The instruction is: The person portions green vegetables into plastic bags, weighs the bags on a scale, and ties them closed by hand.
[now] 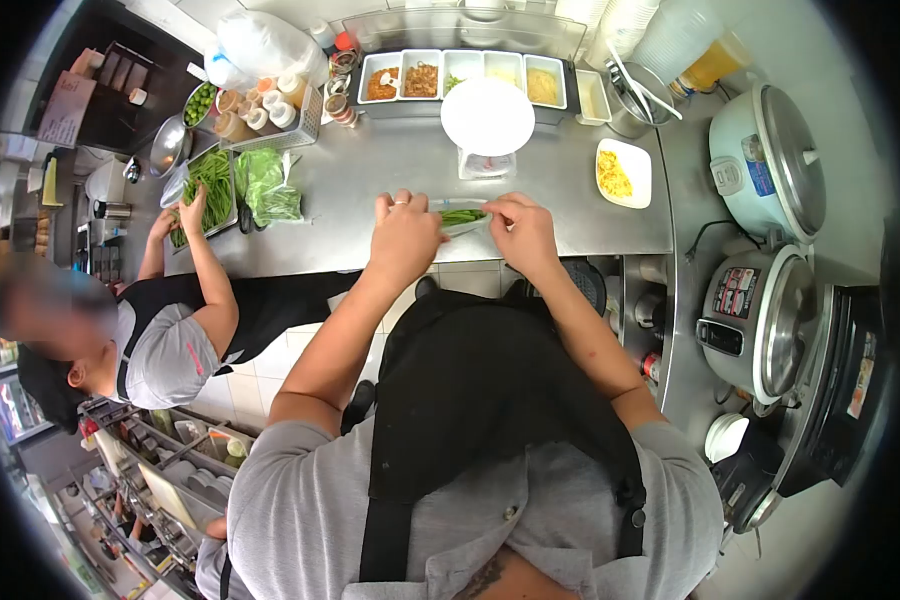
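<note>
In the head view, my left hand [407, 232] and my right hand [523, 232] hold a small clear plastic bag [465, 228] between them, near the counter's front edge. Green beans or similar green stalks [462, 216] lie inside it. My left fingers are closed on the bag's left side, and my right fingers pinch its right side. Just beyond the bag, a round white plate [487, 117] rests on a small scale [487, 165]. Left of my hands lies a bag of green vegetables [268, 187].
A co-worker [175, 340] at the left handles long green beans [208, 200] in a tray. Food containers [422, 78] line the counter's back. A square bowl [640, 172] of yellow food stands right, before two rice cookers [790, 165]. Bottles [260, 112] fill a basket at the back left.
</note>
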`<state>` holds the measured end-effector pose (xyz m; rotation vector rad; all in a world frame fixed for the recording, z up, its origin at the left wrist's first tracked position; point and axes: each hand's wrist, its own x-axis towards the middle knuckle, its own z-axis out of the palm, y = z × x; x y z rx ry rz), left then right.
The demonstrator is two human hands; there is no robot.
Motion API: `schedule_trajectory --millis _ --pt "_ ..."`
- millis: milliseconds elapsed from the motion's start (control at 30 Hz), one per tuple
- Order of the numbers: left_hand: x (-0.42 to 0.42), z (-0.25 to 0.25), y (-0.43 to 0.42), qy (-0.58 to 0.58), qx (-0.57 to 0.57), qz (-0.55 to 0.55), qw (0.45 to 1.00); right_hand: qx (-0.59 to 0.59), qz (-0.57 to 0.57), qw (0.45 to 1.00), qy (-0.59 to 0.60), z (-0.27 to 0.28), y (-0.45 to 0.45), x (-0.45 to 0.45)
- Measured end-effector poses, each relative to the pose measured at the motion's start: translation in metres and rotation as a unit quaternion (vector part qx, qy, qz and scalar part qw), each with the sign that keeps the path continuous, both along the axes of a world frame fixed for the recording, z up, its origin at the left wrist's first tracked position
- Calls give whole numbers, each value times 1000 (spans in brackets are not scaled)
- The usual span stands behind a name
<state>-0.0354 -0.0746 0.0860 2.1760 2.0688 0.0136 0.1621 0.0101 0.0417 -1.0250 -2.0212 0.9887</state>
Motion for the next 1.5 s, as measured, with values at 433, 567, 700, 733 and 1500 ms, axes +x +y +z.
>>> schedule_trajectory --millis 433,567,700,733,1500 --pt "-7 -45 9 -459 -1 99 883 -33 131 991 -13 -4 25 10" --pt "-1 -45 23 -388 69 35 918 -116 145 982 17 -8 45 33" --pt "-3 31 30 -455 52 -28 889 -178 212 960 -45 33 52 41" --pt "-2 51 38 -419 37 -72 904 -58 270 961 -11 31 47 29" --pt "-59 2 74 -481 263 97 831 -358 -51 881 305 7 195 -24"
